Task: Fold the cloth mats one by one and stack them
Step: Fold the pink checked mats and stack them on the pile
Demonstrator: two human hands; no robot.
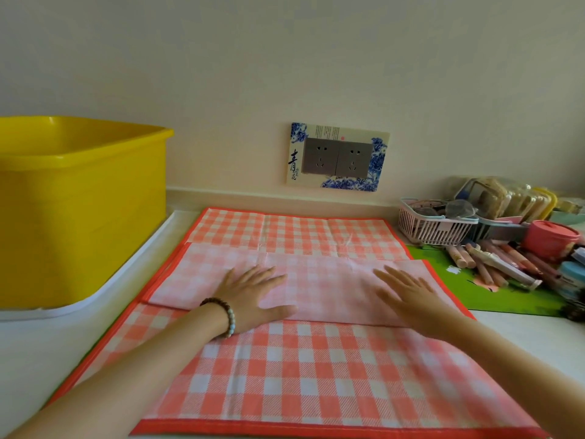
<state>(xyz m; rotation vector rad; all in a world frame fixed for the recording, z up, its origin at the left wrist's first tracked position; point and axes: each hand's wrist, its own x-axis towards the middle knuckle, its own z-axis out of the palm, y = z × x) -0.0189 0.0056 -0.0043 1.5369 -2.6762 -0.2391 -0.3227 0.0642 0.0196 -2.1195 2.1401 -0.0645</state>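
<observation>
On the white countertop (522, 343), centre of view: one cloth mat (316, 375), gingham check in coral-red and white, bound with a solid red hem on every visible edge. It lay flat, its far edge near the wall and its near edge at the bottom of the view. Across its middle ran a folded flap (329, 289), paler pink with the check showing only faintly, its red hem visible at both ends; creases crossed the checked part beyond it. Whether the checked areas above and below the flap belonged to one mat or several could not be told. Left hand (253, 299): palm down on the left half of the flap, fingers (269, 275) straight and slightly spread, thumb out to the side, gripping nothing; a beaded bracelet (226, 315) sat on the wrist. Right hand (411, 299): palm down on the right half of the flap, fingers (395, 275) straight and fanned, likewise pressing flat and holding nothing. The hands lay well apart. Left of the mat: a yellow plastic tub (82, 201) standing on a white tray (104, 296). On the wall behind: a double socket (337, 158) in a blue-and-white floral surround. Right of the mat: a green mat (506, 296), a pink slatted basket (433, 228), a row of cosmetic tubes (493, 264) and a pink lidded jar (549, 239).
</observation>
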